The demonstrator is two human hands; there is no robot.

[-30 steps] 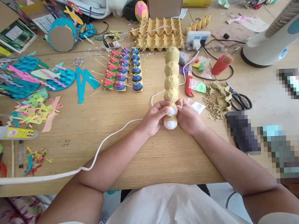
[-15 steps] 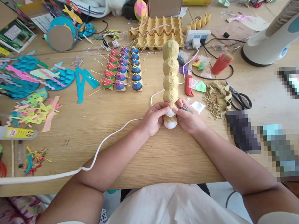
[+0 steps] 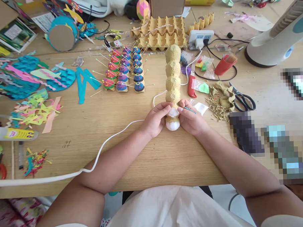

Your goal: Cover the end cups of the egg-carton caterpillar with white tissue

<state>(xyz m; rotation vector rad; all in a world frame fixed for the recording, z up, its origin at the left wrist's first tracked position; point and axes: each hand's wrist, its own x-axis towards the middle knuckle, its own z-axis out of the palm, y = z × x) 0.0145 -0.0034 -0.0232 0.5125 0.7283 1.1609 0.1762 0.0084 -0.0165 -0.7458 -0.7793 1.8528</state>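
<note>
Yellow and bumpy, the strip [image 3: 173,82] lies between my left hand [image 3: 154,122] and my right hand [image 3: 192,121], pointing away from me over the bench [image 3: 133,164]. I can't tell whether it rests on the wood. My left fingers grip its left side near the close end, though the strip hides some of them. My right fingers pinch a thin blue stick [image 3: 191,110] against the right side; its inner tip is too small to make out. Most of the strip reaches beyond my fingers; its two nearest bumps are capped white, the last one poking towards me. My left hand covers part of the cable [image 3: 106,142]. Picture edges cut off the bottle [image 3: 13,133] and the fan [image 3: 266,43], and blocky blurs mask things at right.
</note>
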